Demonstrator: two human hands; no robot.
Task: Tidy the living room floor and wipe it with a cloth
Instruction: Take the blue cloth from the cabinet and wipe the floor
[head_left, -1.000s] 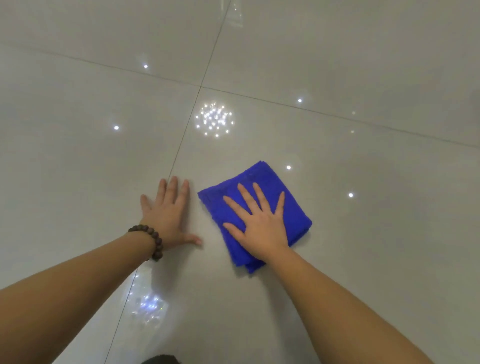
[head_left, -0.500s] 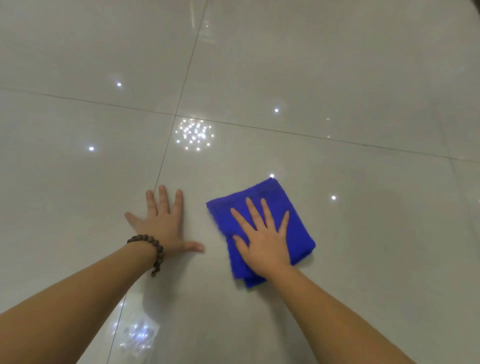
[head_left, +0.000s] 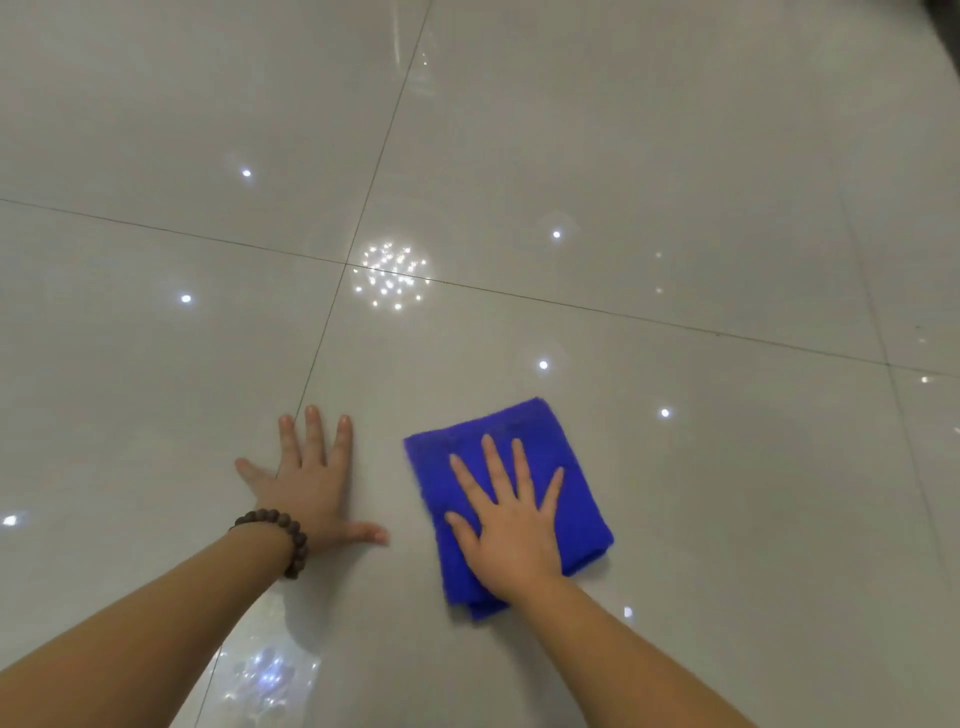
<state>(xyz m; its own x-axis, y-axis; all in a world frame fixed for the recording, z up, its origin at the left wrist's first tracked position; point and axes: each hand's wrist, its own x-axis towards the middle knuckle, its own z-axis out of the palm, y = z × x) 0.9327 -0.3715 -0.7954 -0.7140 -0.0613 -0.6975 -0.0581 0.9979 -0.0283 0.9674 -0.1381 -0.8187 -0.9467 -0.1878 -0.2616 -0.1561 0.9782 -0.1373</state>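
Note:
A folded blue cloth lies flat on the glossy pale tiled floor, low and right of centre. My right hand presses down on it with straight, spread fingers, covering its near half. To the left of the cloth, my left hand rests flat on the bare tile, fingers spread, a dark beaded bracelet on its wrist. The two hands are a short gap apart.
Thin grout lines cross the floor and meet near a cluster of reflected ceiling lights. A dark edge of something shows at the top right corner. Small light reflections dot the tiles.
My right hand has slid the cloth slightly to the right along the floor, and the view has shifted, so more floor shows beyond the hands. My left hand stays planted on the tile.

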